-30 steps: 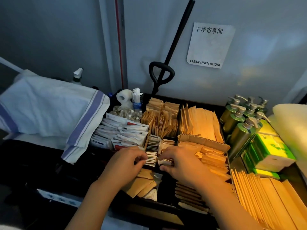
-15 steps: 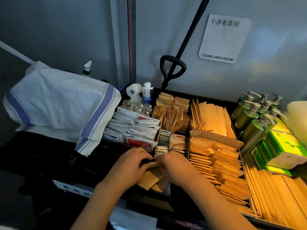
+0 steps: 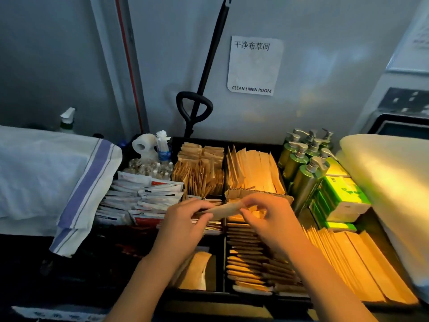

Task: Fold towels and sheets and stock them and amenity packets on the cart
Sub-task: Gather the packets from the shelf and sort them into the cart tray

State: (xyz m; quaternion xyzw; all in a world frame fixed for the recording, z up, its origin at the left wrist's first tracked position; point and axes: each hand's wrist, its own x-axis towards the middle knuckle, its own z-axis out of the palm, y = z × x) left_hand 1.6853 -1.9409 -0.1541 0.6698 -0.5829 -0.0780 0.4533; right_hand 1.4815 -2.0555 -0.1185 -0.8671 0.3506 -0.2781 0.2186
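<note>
Both hands up over the divided black cart tray (image 3: 253,145): left hand (image 3: 183,223) and right hand (image 3: 270,219) pinch opposite ends of a flat tan paper amenity packet (image 3: 224,210). Looks light, thin, easily creased; end-edge holds suit it.

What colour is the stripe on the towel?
Blue-purple stripe on a white towel, head view.

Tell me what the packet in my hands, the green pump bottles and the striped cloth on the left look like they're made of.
Packet: looks like matte brown kraft paper, dull and creased, held between the left hand and right hand.
Green pump bottles: probably glossy plastic, given the sheen; the pumps look silvery, metal or coated plastic.
Striped cloth: woven fabric, likely cotton, with soft folds and blue stripes.
</note>
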